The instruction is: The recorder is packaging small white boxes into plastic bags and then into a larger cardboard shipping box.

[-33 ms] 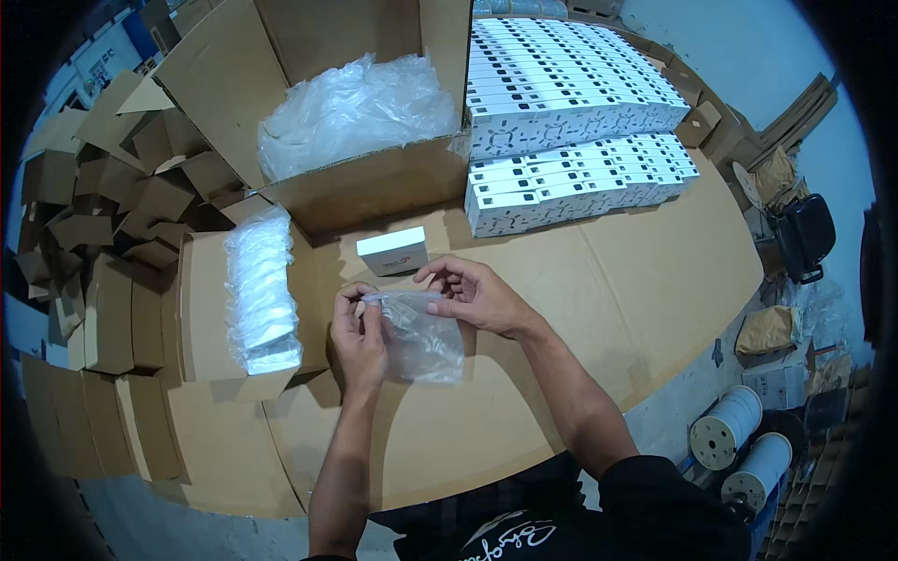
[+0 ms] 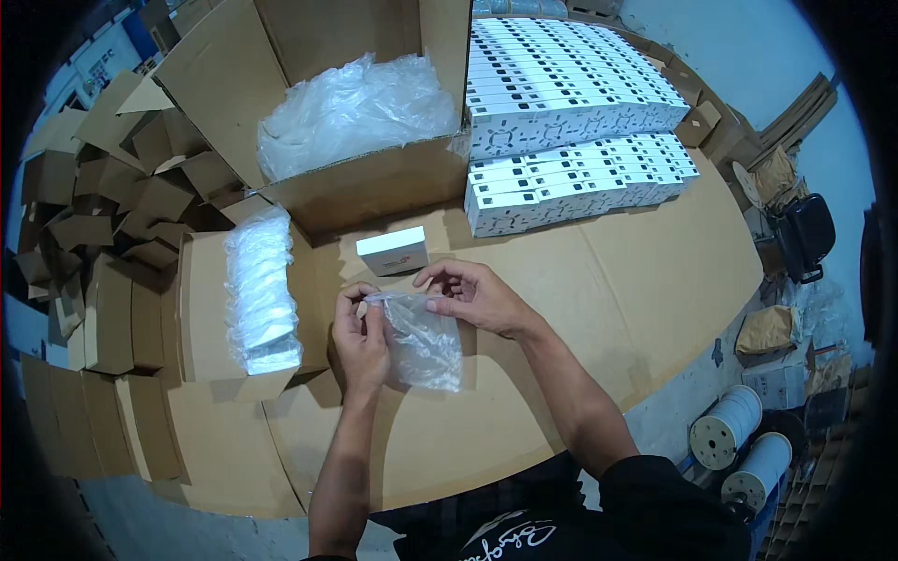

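Note:
A clear plastic bag (image 2: 423,346) hangs between my hands over the cardboard-covered table, its mouth at the top. My left hand (image 2: 360,327) pinches the bag's upper left corner between thumb and fingers. At the upper right corner, my right hand (image 2: 475,297) grips the edge with its thumb and curled fingers. The bag looks crinkled, and I see nothing inside it. Just beyond my hands, a small white box (image 2: 393,251) stands on the table, touching neither hand.
Left of my hands, an open carton (image 2: 204,309) holds a row of bubble-wrapped packs (image 2: 262,290). Behind stands a tall carton (image 2: 374,187) with clear plastic bags (image 2: 360,112). White boxes (image 2: 571,131) are stacked at the back right. Folded cartons (image 2: 122,206) crowd the far left.
The bag's lower part has dropped slightly toward me and creased more. My hands keep nearly the same place and the same grip.

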The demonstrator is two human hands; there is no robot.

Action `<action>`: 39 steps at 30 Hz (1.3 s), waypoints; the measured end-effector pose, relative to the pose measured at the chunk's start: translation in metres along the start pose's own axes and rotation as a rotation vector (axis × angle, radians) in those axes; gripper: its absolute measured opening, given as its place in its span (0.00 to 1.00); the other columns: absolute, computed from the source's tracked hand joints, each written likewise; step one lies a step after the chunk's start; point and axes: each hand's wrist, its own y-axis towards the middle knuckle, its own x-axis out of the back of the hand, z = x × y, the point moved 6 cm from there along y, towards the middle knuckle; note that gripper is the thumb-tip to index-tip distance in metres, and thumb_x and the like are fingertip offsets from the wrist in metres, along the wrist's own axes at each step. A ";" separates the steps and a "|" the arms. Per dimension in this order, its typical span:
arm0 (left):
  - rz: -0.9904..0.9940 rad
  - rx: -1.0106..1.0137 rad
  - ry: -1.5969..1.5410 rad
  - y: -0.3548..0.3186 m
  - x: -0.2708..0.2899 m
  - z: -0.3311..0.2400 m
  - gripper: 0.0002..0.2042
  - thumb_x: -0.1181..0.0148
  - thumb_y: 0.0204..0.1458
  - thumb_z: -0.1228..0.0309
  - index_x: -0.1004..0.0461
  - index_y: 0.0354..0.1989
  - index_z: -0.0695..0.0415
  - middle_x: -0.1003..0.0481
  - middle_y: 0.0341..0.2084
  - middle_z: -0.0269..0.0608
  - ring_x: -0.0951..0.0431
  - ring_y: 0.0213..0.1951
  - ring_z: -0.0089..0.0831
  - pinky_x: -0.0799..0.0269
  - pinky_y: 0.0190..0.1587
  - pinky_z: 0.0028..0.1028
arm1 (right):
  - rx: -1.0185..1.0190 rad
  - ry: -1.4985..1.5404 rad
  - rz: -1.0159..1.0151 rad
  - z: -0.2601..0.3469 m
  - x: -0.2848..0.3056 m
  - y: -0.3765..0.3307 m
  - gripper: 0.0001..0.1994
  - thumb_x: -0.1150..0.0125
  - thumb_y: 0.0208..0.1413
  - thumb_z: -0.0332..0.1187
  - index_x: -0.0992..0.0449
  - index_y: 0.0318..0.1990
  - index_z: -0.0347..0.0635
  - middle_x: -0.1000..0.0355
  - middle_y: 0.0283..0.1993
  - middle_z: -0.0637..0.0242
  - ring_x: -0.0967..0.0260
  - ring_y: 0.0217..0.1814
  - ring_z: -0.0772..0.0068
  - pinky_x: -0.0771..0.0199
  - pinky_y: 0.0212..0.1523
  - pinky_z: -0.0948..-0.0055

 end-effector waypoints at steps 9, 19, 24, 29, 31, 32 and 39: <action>0.017 -0.087 0.159 0.000 -0.006 -0.002 0.08 0.43 0.65 0.74 0.31 0.49 0.61 0.28 0.37 0.32 0.30 0.40 0.18 0.33 0.43 0.19 | 0.106 0.389 0.032 -0.008 0.007 0.000 0.17 0.37 0.55 0.16 0.28 0.52 0.37 0.32 0.41 0.73 0.34 0.42 0.83 0.30 0.45 0.79; -0.073 -0.099 0.094 -0.004 -0.004 -0.005 0.07 0.46 0.67 0.71 0.33 0.47 0.60 0.30 0.32 0.32 0.32 0.34 0.15 0.33 0.35 0.19 | -0.101 0.330 -0.070 -0.016 0.002 -0.001 0.16 0.35 0.63 0.34 0.30 0.53 0.39 0.31 0.37 0.73 0.34 0.34 0.84 0.32 0.35 0.82; -0.104 -0.070 0.087 -0.004 -0.002 -0.007 0.07 0.47 0.68 0.69 0.34 0.47 0.59 0.30 0.32 0.32 0.31 0.32 0.17 0.31 0.34 0.20 | -0.098 0.124 -0.054 -0.023 0.006 0.000 0.17 0.29 0.57 0.29 0.29 0.50 0.40 0.29 0.36 0.73 0.32 0.37 0.85 0.29 0.38 0.81; -0.183 -0.192 0.138 0.000 0.010 -0.003 0.08 0.49 0.69 0.67 0.34 0.47 0.58 0.30 0.31 0.34 0.29 0.30 0.19 0.29 0.31 0.22 | -0.097 0.136 0.040 -0.018 0.003 0.001 0.22 0.29 0.51 0.19 0.31 0.52 0.39 0.29 0.41 0.70 0.29 0.41 0.81 0.25 0.44 0.79; -0.174 -0.030 -0.034 -0.004 -0.002 -0.010 0.08 0.50 0.70 0.66 0.36 0.47 0.57 0.28 0.33 0.35 0.28 0.33 0.19 0.28 0.35 0.24 | -0.040 0.216 0.028 -0.010 0.004 -0.003 0.26 0.30 0.50 0.17 0.34 0.55 0.38 0.32 0.46 0.67 0.29 0.44 0.80 0.25 0.46 0.79; -0.176 -0.031 -0.034 -0.004 0.001 -0.009 0.08 0.50 0.70 0.66 0.36 0.47 0.57 0.28 0.33 0.35 0.28 0.33 0.19 0.28 0.35 0.24 | -0.041 0.216 0.029 -0.007 0.002 -0.003 0.26 0.30 0.50 0.17 0.34 0.55 0.38 0.32 0.46 0.67 0.29 0.44 0.80 0.25 0.46 0.79; -0.220 -0.161 -0.082 -0.002 0.008 -0.007 0.07 0.50 0.69 0.73 0.39 0.50 0.58 0.28 0.41 0.42 0.28 0.46 0.24 0.33 0.51 0.24 | -0.019 0.147 0.044 -0.015 0.004 -0.001 0.27 0.28 0.48 0.17 0.36 0.53 0.40 0.35 0.43 0.69 0.32 0.43 0.83 0.27 0.43 0.80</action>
